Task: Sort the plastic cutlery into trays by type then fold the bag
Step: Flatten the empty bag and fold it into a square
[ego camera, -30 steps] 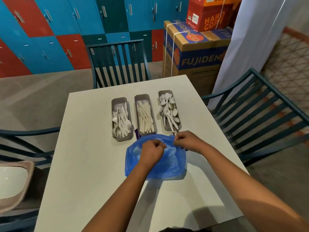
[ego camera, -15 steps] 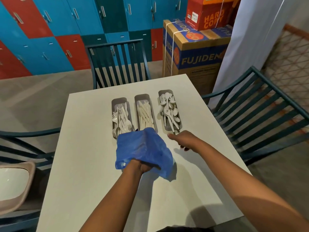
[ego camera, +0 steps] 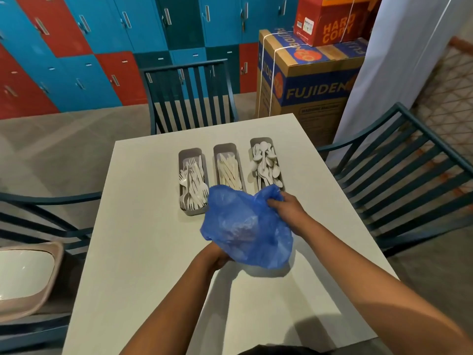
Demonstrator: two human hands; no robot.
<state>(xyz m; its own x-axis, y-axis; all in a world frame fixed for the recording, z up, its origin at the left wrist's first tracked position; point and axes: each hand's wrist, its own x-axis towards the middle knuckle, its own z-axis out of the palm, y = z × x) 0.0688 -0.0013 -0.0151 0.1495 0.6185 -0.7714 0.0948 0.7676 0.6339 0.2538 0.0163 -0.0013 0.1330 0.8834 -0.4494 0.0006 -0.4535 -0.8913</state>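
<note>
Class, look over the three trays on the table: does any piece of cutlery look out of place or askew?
Right tray: a few spoons ride over its rim rather than lying inside. Forks and knives stay within their trays; nothing is spilled on the table.

left hand [ego camera: 217, 257] fingers behind blue bag [ego camera: 245, 226], tray [ego camera: 229, 165] near ends covered

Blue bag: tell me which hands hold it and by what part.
Both hands hold the blue bag. The right hand pinches its upper far edge; the left hand grips its near lower part from underneath.
</note>
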